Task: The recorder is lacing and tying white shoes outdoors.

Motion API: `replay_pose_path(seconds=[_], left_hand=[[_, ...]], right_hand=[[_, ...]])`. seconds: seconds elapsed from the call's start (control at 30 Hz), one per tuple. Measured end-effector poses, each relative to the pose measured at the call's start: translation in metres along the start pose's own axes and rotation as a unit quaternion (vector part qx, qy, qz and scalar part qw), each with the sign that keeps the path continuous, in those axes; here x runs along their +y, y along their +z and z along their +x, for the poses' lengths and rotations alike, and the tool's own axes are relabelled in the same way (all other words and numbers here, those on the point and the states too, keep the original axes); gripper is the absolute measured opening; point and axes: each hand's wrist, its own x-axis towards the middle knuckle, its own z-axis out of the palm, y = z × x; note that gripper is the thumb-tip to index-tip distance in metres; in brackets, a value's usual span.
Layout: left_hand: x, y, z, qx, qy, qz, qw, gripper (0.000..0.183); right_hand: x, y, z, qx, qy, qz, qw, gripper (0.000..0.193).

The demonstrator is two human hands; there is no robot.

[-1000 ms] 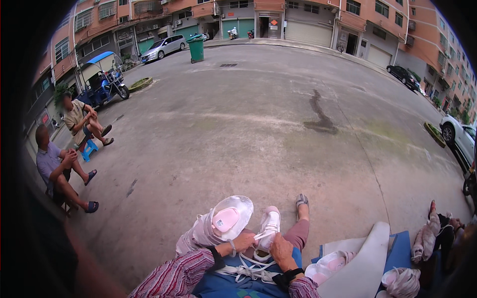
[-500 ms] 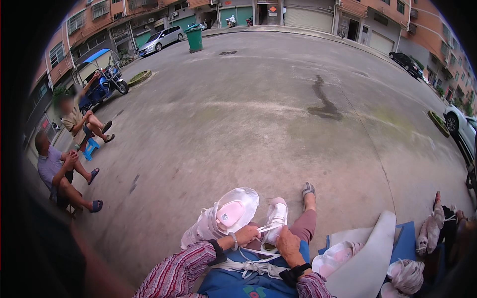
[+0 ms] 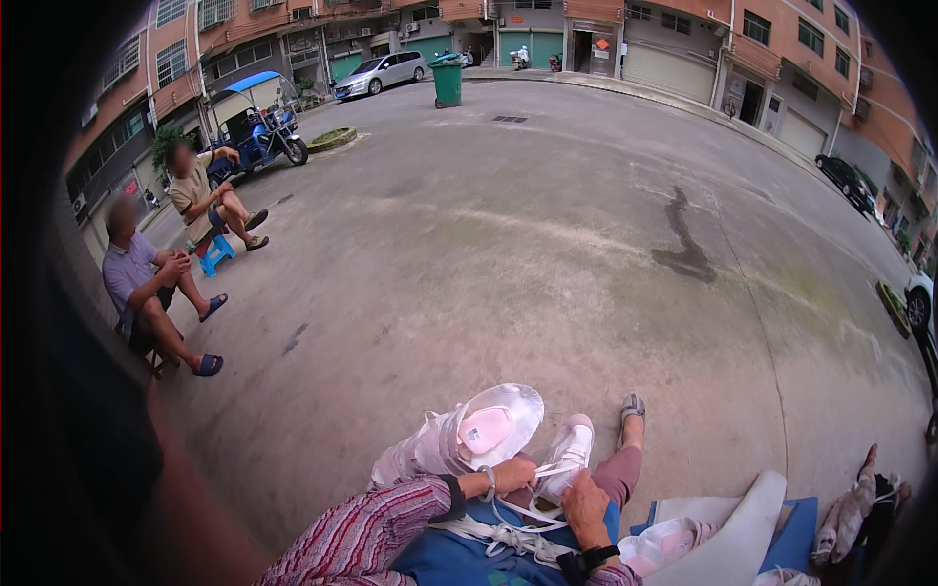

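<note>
A pale pink and white lace-up shoe (image 3: 569, 445) rests at my lap, toe pointing away from me. White shoelace (image 3: 550, 471) runs across its opening between my hands. My left hand (image 3: 514, 476), closed, grips the lace on the shoe's left side. On the right, my right hand (image 3: 585, 504) pinches the lace close to the shoe; its fingertips are partly hidden. A bundle of loose white laces (image 3: 496, 534) lies over the blue apron (image 3: 440, 557). Just left of the shoe is a plastic-wrapped stack of pale pink shoe pieces (image 3: 418, 456), with a pink insole (image 3: 488, 430) at its end.
More pink shoe pieces (image 3: 674, 543) lie by a white sheet (image 3: 738, 537) and blue material at my right. Further right is a pale bundle (image 3: 846, 518). Two people (image 3: 147, 278) sit at the left. A green bin (image 3: 447, 83), a blue three-wheeler (image 3: 259, 137) and cars stand farther off.
The head view has turned up and to the left, so the scene sits lower and farther right. Both hands stay at the shoe with the lace between them.
</note>
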Motion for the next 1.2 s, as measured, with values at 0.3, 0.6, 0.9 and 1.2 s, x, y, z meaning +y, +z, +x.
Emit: replay_pose_path(seconds=[0.3, 0.6, 0.9, 1.2], left_hand=[[-0.007, 0.01, 0.003, 0.018, -0.128, -0.153, 0.98, 0.02], [0.015, -0.019, -0.018, 0.008, -0.176, -0.258, 0.95, 0.016], [0.032, -0.001, -0.011, -0.021, -0.134, -0.248, 0.959, 0.026], [0.066, 0.002, -0.038, -0.025, -0.128, -0.491, 0.862, 0.025]], right_hand=[[0.013, 0.006, -0.011, 0.025, -0.034, 0.019, 0.999, 0.029], [-0.004, 0.027, 0.004, 0.066, -0.043, 0.024, 0.997, 0.027], [0.019, 0.002, -0.007, 0.072, -0.006, 0.106, 0.992, 0.034], [0.062, -0.101, -0.061, -0.122, 0.074, 0.217, 0.966, 0.045]])
